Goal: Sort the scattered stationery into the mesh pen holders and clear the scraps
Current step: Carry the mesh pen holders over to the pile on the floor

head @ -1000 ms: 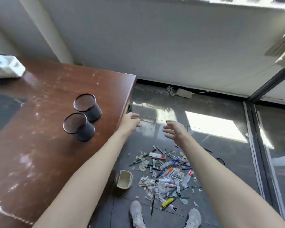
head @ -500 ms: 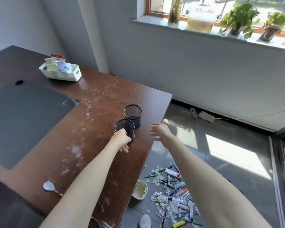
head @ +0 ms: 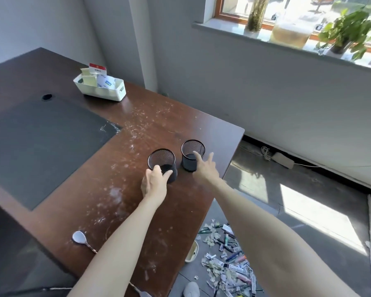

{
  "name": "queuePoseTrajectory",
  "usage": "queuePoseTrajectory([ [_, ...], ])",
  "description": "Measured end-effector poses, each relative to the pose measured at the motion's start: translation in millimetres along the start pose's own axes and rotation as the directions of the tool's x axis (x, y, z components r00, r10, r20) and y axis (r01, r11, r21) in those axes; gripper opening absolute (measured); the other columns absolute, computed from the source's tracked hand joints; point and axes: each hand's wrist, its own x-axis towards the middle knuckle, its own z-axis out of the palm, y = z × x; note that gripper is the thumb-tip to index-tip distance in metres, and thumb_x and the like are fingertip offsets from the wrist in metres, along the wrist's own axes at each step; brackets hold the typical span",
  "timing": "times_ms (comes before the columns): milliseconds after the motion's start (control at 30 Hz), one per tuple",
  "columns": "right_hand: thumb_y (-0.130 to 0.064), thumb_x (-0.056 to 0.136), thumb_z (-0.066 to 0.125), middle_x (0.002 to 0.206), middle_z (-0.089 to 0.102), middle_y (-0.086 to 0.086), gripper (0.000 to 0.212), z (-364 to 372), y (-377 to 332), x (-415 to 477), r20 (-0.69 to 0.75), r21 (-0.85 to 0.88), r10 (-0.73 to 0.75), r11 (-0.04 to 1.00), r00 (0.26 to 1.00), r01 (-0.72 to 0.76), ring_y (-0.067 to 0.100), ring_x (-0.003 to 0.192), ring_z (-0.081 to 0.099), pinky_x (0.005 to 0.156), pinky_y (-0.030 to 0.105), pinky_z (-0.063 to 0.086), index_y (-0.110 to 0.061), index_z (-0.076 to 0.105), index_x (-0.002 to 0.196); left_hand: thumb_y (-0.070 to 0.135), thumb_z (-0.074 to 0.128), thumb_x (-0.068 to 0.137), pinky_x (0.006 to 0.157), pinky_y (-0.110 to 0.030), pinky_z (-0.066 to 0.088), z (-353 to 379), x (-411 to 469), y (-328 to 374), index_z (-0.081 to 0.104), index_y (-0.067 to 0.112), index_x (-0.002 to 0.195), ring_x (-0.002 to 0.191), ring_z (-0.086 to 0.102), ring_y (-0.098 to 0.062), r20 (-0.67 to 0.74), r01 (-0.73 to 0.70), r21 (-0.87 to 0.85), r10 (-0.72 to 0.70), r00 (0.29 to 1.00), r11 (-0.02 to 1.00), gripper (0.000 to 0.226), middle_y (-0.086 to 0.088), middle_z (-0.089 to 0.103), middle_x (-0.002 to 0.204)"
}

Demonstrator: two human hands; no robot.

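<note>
Near mesh holder (head: 161,157) clasped at the rim by the left hand (head: 155,182), right hand (head: 205,169) grip spread open at far mesh holder (head: 188,163), stationery (head: 231,266) strewn on floor (head: 308,189).

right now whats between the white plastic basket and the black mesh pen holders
Only bare, pale-flecked brown wooden desk between white plastic basket and black mesh pen holders; head view.

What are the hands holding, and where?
The left hand grips the nearer mesh holder by its upper wall. The right hand holds nothing, open by the farther holder.
</note>
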Motion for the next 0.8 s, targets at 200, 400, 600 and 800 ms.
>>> queuePoseTrajectory([
  [200,-0.007,0.087,0.046,0.154,-0.005,0.022,0.064,20,-21,15,0.075,0.100,0.113,0.988,0.991,-0.120,0.037,0.133,0.035,0.101,0.043,0.038,-0.023,0.024,0.144,0.056,0.052,0.087,0.072,-0.040,0.043,-12,11,-16,0.047,0.008,0.087,0.089,0.056,-0.038,-0.041,-0.040,0.012,0.041,0.998,0.999,0.048,-0.015,0.054,0.090],
  [400,-0.007,0.087,0.054,0.126,0.048,0.019,0.031,20,-9,24,-0.172,0.171,0.156,0.977,0.973,-0.126,0.035,0.113,0.052,0.090,0.039,0.043,0.000,0.049,0.117,0.057,0.053,0.086,0.073,-0.037,0.041,-11,12,-23,0.050,0.009,0.091,0.091,0.055,-0.035,-0.034,-0.078,0.023,0.079,0.996,0.997,0.048,-0.013,0.053,0.093],
  [600,-0.006,0.087,0.059,0.115,0.061,0.014,0.027,9,25,9,-0.478,0.304,0.183,0.952,0.859,-0.033,0.029,0.109,0.056,0.091,0.032,0.039,-0.003,0.060,0.114,0.056,0.052,0.086,0.072,-0.037,0.040,-4,5,2,0.049,0.009,0.090,0.091,0.054,-0.035,-0.001,-0.148,0.023,0.148,0.989,0.989,0.047,-0.012,0.052,0.093],
  [800,-0.016,0.079,0.072,0.109,0.062,0.010,0.029,-29,88,-16,-0.573,0.500,0.338,0.866,0.747,-0.007,0.026,0.101,0.058,0.080,0.025,0.037,-0.006,0.060,0.103,0.055,0.054,0.086,0.075,-0.038,0.041,16,-19,64,0.052,0.008,0.096,0.093,0.054,-0.034,0.055,-0.270,0.003,0.269,0.962,0.963,0.048,-0.013,0.053,0.096],
])
